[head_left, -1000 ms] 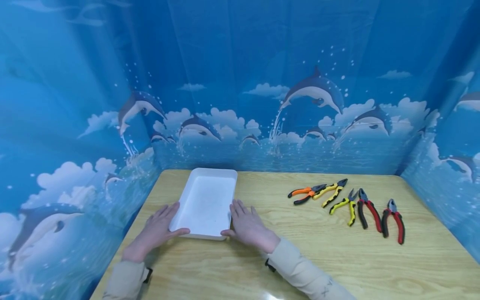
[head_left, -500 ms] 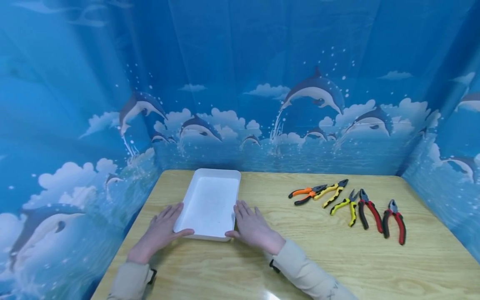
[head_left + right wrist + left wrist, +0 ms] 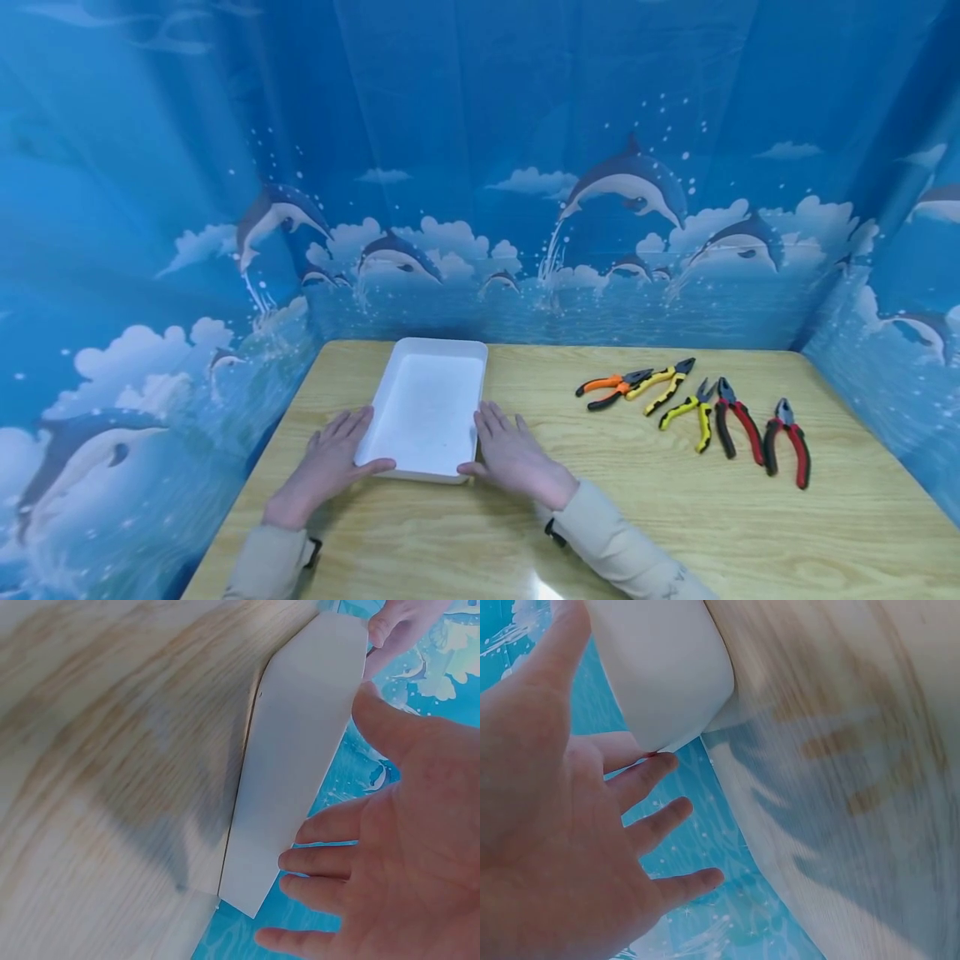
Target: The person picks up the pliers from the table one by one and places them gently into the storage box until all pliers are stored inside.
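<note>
A white rectangular tray (image 3: 427, 408) lies on the wooden table, left of centre, with nothing in it. My left hand (image 3: 326, 462) touches its near left corner, thumb at the front rim and fingers fairly straight along the left side. At the near right corner is my right hand (image 3: 517, 458), thumb at the front rim, extended fingers against the right side. In the left wrist view the left hand (image 3: 562, 832) has its fingers spread beside the tray wall (image 3: 667, 667). The right wrist view shows the right hand (image 3: 412, 832) with fingertips against the tray's outer wall (image 3: 300, 735).
Several pliers lie at the table's right: an orange-black pair (image 3: 615, 385), a yellow-black pair (image 3: 670, 385), a smaller yellow-black pair (image 3: 699, 414) and red-black pairs (image 3: 738, 421). A blue dolphin-print curtain (image 3: 480, 167) surrounds the wooden table (image 3: 600, 525).
The tray has slid a little to the right across the table, with both hands moving along at its sides. The pliers have stayed in place.
</note>
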{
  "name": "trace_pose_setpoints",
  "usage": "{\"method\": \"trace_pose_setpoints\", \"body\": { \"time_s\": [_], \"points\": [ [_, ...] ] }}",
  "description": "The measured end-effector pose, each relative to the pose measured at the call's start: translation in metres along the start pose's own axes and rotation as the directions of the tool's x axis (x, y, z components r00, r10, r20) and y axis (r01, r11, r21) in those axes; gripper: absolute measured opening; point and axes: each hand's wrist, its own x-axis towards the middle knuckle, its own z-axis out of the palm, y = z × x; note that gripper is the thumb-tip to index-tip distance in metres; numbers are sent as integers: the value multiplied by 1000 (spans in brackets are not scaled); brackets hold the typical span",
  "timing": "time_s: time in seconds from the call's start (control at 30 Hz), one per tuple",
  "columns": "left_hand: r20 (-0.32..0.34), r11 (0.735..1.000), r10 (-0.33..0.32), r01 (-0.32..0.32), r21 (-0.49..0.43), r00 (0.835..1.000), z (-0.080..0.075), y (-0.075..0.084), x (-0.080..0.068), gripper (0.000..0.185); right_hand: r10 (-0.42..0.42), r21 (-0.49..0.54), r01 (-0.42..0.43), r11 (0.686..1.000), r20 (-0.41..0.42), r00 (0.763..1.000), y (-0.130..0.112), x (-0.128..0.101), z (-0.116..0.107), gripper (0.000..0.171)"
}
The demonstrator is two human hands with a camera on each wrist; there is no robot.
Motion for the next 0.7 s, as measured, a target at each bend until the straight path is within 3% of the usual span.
{"method": "trace_pose_setpoints", "body": {
  "time_s": [0.7],
  "points": [
    [-10,1000,13,-12,21,1000,2,18,1,101,5,25,-5,1000,4,1000,12,-9,-2,88]
  ]
}}
